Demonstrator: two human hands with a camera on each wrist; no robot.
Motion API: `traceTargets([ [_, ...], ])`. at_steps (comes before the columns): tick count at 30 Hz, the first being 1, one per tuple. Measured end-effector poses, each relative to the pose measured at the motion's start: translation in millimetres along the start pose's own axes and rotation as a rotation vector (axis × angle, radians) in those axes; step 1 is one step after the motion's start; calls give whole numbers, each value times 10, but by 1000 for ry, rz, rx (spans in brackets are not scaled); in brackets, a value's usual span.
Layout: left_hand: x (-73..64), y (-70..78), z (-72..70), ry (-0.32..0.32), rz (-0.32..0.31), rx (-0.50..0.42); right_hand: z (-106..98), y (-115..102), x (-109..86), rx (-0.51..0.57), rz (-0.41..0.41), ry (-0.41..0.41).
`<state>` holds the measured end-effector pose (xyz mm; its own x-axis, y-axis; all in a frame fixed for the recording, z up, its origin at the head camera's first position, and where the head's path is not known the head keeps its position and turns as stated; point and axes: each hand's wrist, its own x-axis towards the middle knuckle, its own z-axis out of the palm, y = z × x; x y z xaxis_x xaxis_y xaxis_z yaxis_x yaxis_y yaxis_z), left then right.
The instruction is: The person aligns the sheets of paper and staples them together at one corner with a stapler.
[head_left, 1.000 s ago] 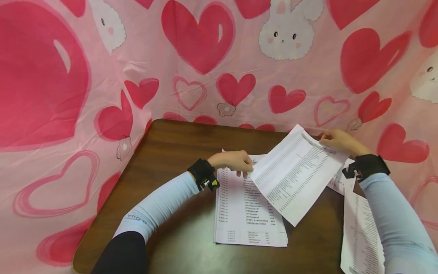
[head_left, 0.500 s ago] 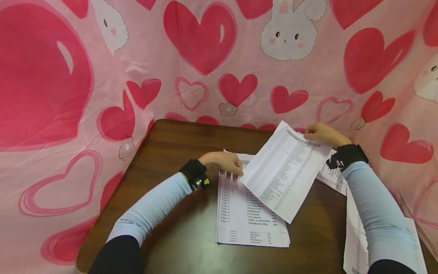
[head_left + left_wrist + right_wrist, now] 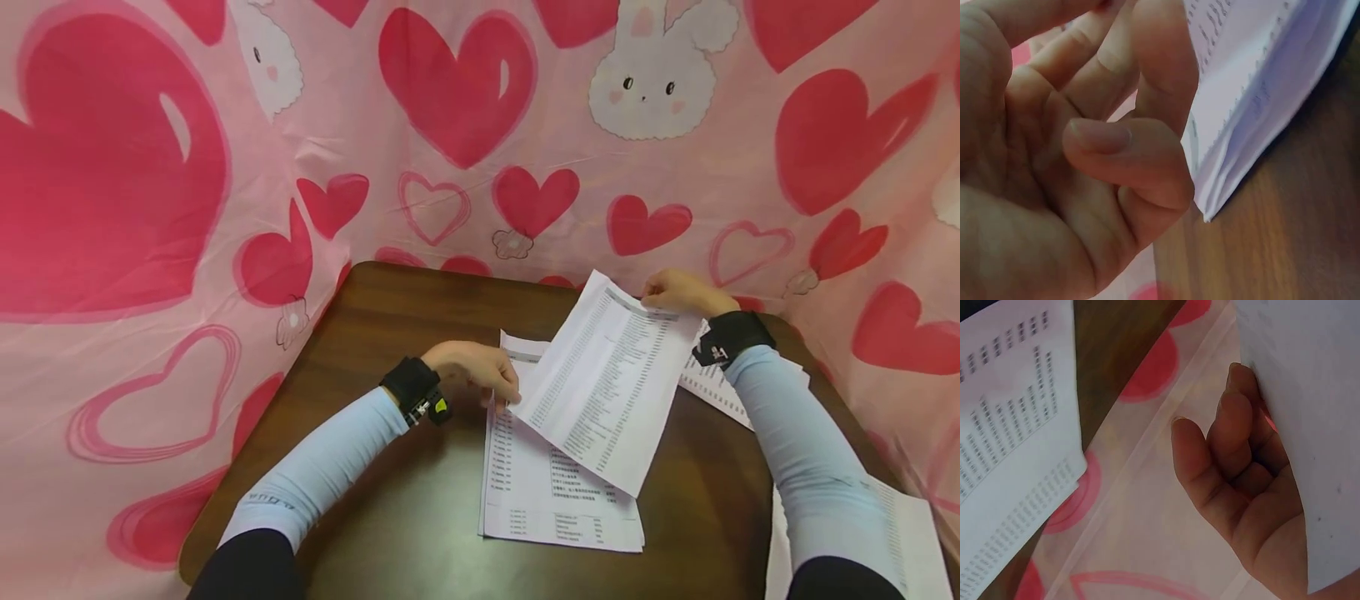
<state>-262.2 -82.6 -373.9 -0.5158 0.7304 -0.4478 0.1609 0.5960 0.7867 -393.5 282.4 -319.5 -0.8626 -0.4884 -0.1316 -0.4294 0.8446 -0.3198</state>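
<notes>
Above the table, a printed sheet of paper [image 3: 615,383] is held tilted between both hands. My left hand [image 3: 472,371] pinches its left corner; in the left wrist view the thumb [image 3: 1104,137] is bent beside the curled fingers. At the top right edge, my right hand [image 3: 686,292] pinches the same sheet, and the right wrist view shows its fingers curled behind a blank paper face [image 3: 1310,444]. Under the held sheet lies a stack of printed papers [image 3: 555,521], its upper right part hidden by that sheet.
Beneath and beside the right forearm are more printed sheets [image 3: 911,533], with another sheet [image 3: 723,387] behind them. The brown wooden table [image 3: 405,308] meets a pink heart-patterned cloth [image 3: 420,208] along its back and sides.
Both hands have carried the sheet leftward, and it stands more upright, covering more of the stack's upper part. The right forearm has swung left, uncovering more of the right-hand papers.
</notes>
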Motion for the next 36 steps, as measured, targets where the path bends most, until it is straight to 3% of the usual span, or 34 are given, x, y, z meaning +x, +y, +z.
traceTargets([
  [4, -11, -64, 29, -44, -2, -32, 32, -82, 76, 10, -15, -17],
  [9, -66, -167, 92, -90, 43, -23, 63, -225, 196, 6, -87, 0],
  [15, -150, -283, 173, -118, 64, -101, 101, -373, 305, -3, -160, 17],
  [23, -133, -294, 269, -171, 72, -169, 153, -439, 402, -37, -180, 17],
  [30, -100, -259, 331, -229, 95, -96, 232, -511, 477, -20, -201, 19],
  [36, -141, -251, 335, -267, 86, -88, 294, -669, 566, -22, -305, 5],
])
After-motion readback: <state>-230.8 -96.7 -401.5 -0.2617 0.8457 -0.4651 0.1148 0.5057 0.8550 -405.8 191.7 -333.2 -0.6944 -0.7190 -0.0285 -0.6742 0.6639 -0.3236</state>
